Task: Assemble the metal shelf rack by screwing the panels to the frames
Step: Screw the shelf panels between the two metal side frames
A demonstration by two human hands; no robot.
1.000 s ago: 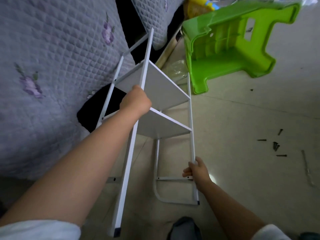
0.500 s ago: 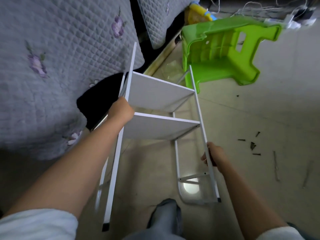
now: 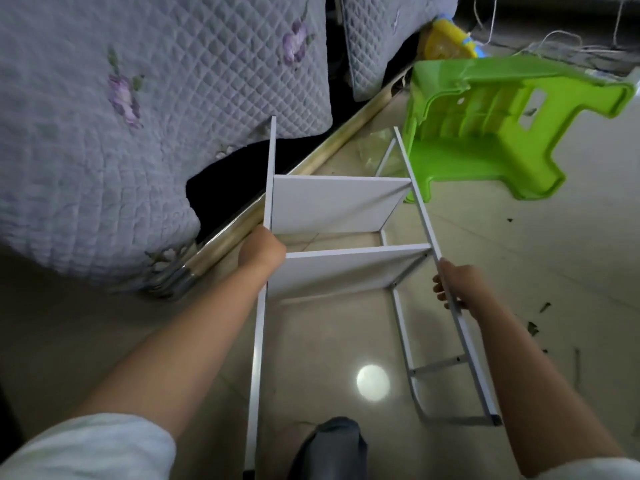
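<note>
Nearest the camera: your knee point(image 3: 332, 445) in grey cloth sat at the bottom edge, between your two forearms. A round bright glare spot point(image 3: 373, 381) lay on the tiled floor point(image 3: 519, 258) just beyond it.

The shelf rack point(image 3: 346, 237) was held off the floor, long axis running away from you. Your right hand point(image 3: 460, 289) gripped the right frame rail point(image 3: 450, 306), fingers curled round it from the inner side, just below the nearer panel point(image 3: 346, 271). Your left hand point(image 3: 261, 251) was on the left frame rail point(image 3: 259, 341) at the level of that same panel; fingers hidden behind the rail and panel edge, so the wrap could not be confirmed, though the hand was closed in against the rail.

Two white panels were in place between the frames: the nearer one at hand level, the farther panel point(image 3: 336, 202) beyond it.

Right of the rack: small dark screws point(image 3: 533, 329) scattered on the floor.

Farther: a green plastic stool point(image 3: 485, 133) lay tipped on its side beside the rack's far right end. Left: a quilted grey bed cover point(image 3: 138, 116) with purple flowers, a brass-coloured rail point(image 3: 311, 168) beneath it.
</note>
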